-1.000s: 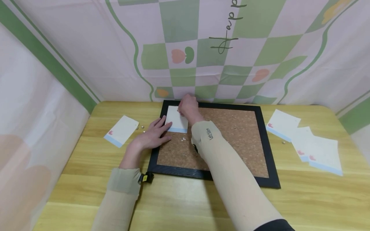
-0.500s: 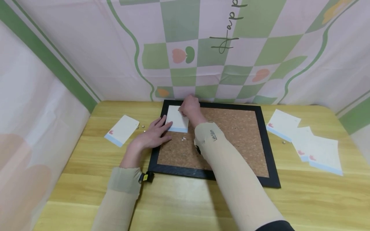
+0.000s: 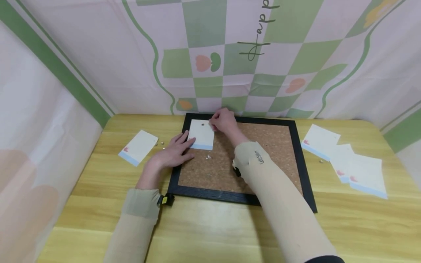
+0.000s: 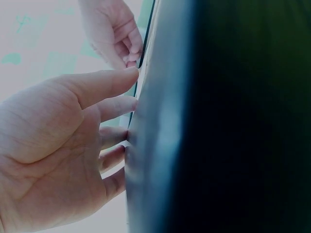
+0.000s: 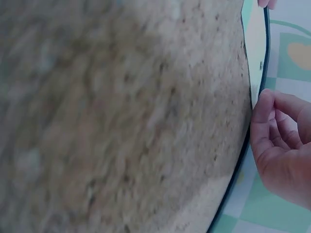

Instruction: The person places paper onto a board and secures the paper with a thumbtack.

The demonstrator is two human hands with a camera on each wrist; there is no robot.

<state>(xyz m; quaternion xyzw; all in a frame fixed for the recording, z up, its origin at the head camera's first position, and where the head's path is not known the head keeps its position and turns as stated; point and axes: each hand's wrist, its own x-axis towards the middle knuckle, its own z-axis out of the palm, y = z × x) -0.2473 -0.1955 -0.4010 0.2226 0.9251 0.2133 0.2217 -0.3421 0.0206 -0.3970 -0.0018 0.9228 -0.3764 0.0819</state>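
Lying flat on the corkboard (image 3: pixel 283 142), at its far left corner, the white card (image 3: pixel 201 135) points its blue band toward the person and its plain edge toward the patterned backdrop (image 3: pixel 241 87). Its long axis appears to run away from the person, roughly in line with the left side of the black frame (image 3: pixel 213 194). A small round tack (image 3: pixel 202 124) sits near the middle of the plain edge. The card lies between the two hands: ahead and to the right of the left hand (image 3: pixel 173 152), and to the left of the right hand (image 3: pixel 224 121). The left hand is spread, fingers extended, tips resting at the card's near left corner and across the frame; it grasps nothing. The right hand has thumb and fingertips brought together at the card's far right corner; whether anything is held between them cannot be told. Small white bits (image 3: pixel 208 157) rest on the cork just nearer than the card. On the surface (image 3: pixel 204 230), one loose card (image 3: pixel 139 147) and small metallic pieces (image 3: pixel 162 143) lie left of the board; three further cards (image 3: pixel 320 141) lie to its right.
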